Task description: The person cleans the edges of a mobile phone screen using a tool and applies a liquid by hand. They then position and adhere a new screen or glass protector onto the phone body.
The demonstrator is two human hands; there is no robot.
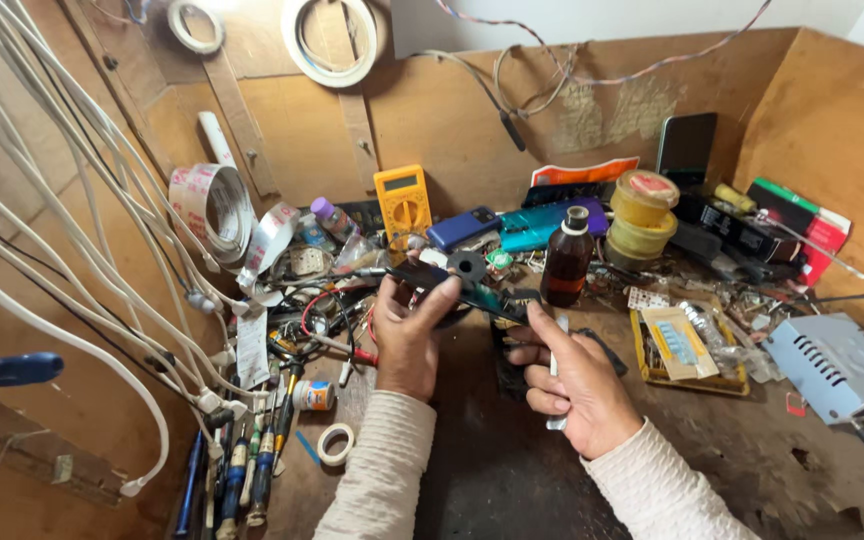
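Head view: two hands at frame centre sharing one slim black and teal phone part [472,290].
Left hand [407,335] fingers clamped on its left end; right hand [577,380] fingers closed on its right end, above the dark cluttered desk [512,470]. Brown glass bottle [566,258] just behind; yellow multimeter [402,203] upper centre.

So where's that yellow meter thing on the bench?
In the head view, the yellow multimeter leans against the wooden back wall, left of centre, just above the left hand and left of a blue phone.
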